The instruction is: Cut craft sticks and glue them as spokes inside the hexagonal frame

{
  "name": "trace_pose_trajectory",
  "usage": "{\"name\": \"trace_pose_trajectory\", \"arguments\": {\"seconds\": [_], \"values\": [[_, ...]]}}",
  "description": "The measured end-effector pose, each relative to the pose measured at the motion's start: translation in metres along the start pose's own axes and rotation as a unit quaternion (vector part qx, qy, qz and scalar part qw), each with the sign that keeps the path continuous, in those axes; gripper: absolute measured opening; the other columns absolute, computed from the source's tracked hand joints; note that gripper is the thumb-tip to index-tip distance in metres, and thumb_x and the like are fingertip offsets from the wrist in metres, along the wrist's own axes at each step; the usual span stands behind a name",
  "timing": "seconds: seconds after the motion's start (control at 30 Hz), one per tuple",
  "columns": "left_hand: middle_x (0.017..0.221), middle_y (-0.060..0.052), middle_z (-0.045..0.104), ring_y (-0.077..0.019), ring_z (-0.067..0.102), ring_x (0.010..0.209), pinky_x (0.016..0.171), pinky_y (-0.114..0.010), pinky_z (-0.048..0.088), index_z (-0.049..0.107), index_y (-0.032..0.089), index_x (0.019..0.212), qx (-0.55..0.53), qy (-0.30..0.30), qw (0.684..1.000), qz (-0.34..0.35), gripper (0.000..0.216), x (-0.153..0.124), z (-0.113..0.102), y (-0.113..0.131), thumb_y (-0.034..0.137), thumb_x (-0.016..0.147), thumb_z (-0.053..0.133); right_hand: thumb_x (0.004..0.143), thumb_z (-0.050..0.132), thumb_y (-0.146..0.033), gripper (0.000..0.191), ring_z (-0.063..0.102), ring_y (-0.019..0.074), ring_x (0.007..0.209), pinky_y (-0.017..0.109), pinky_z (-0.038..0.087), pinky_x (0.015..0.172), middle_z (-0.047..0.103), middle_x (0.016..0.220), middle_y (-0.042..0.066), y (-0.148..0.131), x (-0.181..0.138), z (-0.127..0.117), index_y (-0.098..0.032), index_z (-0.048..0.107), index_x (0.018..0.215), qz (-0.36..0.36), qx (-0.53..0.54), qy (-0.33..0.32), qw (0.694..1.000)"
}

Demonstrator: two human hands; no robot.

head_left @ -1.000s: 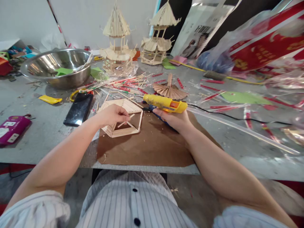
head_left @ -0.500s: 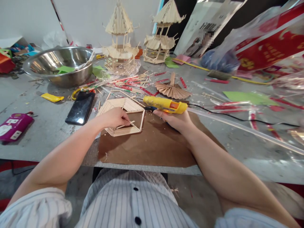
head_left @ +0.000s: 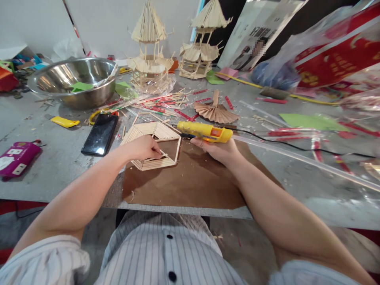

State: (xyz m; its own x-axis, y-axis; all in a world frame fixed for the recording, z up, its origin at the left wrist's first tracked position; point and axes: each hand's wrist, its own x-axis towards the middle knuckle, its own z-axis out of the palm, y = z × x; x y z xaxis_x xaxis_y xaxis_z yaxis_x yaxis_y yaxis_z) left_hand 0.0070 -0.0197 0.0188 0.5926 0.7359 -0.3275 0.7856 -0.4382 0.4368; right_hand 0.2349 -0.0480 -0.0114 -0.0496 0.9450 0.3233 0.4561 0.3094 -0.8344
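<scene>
My left hand is closed in a pinch on a thin wooden stick, over the near side of a six-sided frame built from pale sticks. The frame lies on a brown sheet, and part of it is hidden under that hand. My right hand grips a yellow glue gun just right of the frame. Its nozzle points left, above the frame's far right corner, and a black cord trails off to the right.
Behind the frame lie several loose sticks and a folded paper fan. Two stick pagodas stand at the back. To the left are a phone, a yellow cutter, a purple pouch and a metal bowl.
The stick in my left hand has shifted slightly down and left, closer to the frame's near side. The glue gun has moved very slightly left.
</scene>
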Motion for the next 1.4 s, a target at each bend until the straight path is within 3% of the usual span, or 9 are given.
{"name": "trace_pose_trajectory", "arguments": {"seconds": [0.17,0.6,1.4], "values": [[0.072,0.000,0.067,-0.0086,0.053,0.060,0.059,-0.019,0.035,0.069,0.017,0.077,0.012,-0.012,1.000,0.009,0.022,0.0021,0.0010,-0.0028,0.031,0.067,0.055,0.062,0.066,-0.039,0.024,0.063,0.0194,0.074,0.030,0.053,0.063,0.066,0.071,0.003,0.0012,0.0003,0.0002,-0.019,0.060,0.074,-0.006,0.000,-0.012,1.000],[0.077,-0.001,0.067,-0.0104,0.055,0.065,0.059,-0.019,0.035,0.068,0.017,0.082,0.029,-0.016,0.999,0.014,0.024,0.0044,0.0022,-0.0029,0.029,0.066,0.055,0.057,0.067,-0.040,0.028,0.062,0.0211,0.080,0.037,0.050,0.078,0.067,0.081,0.003,0.0001,0.0000,0.0006,-0.020,0.061,0.076,0.021,-0.001,0.004,1.000],[0.076,0.000,0.068,-0.0103,0.054,0.064,0.061,-0.020,0.035,0.069,0.018,0.081,0.017,-0.019,1.000,0.003,0.025,0.0043,0.0025,-0.0030,0.032,0.067,0.054,0.054,0.068,-0.044,0.033,0.063,0.0215,0.078,0.038,0.051,0.077,0.068,0.080,0.004,0.0030,0.0004,0.0008,-0.020,0.062,0.075,0.032,0.010,0.005,0.999]]}}
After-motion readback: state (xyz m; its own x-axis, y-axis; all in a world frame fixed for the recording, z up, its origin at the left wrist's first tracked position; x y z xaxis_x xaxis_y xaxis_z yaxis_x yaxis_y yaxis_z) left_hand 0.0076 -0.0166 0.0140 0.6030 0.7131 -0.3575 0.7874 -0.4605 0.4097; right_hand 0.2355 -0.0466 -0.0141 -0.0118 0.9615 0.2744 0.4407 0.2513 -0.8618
